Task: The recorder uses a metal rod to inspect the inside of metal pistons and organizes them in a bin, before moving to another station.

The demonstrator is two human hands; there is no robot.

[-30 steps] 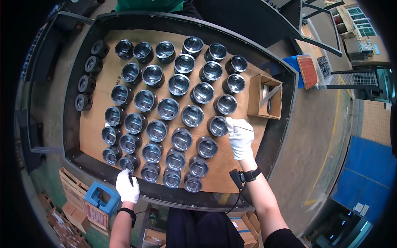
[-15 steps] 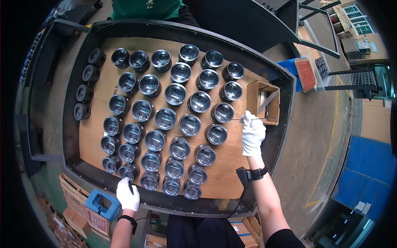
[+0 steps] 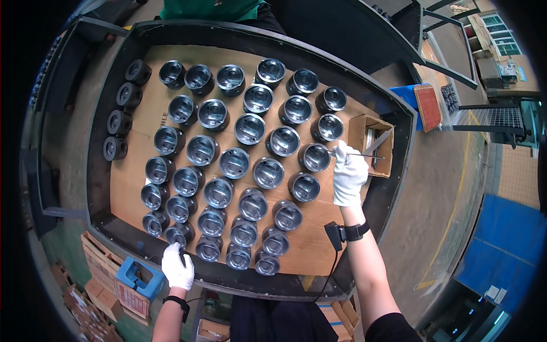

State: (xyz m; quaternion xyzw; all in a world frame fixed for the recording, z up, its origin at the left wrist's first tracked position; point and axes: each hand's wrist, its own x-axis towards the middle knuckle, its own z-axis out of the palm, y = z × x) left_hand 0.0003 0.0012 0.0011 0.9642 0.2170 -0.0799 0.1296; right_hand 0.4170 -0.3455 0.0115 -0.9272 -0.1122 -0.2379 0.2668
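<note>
Rows of dark metal pistons (image 3: 234, 163) stand on a cardboard sheet (image 3: 307, 251) inside a large black-rimmed bin. My left hand (image 3: 178, 268), in a white glove, rests at the near left edge. Its fingers reach forward against the near side of a piston (image 3: 180, 234), thumb held apart; they do not wrap round it. My right hand (image 3: 349, 178), also gloved, is closed in a pinch on a thin metal rod (image 3: 369, 155). The rod lies crosswise, one end beside a right-hand piston (image 3: 315, 157), the other over a small cardboard box (image 3: 355, 134).
The bin's dark rim (image 3: 405, 148) surrounds the pistons. Several pistons (image 3: 119, 122) lie on their sides along the left wall. The small box holds a flat metal strip. Across the bin is a person in a green top (image 3: 199, 10). A blue crate (image 3: 154, 278) stands outside, near left.
My right hand has moved slightly farther away from me with the rod, closer to the right-hand piston. My left hand stays against the same piston. The whole view has shifted a little.
</note>
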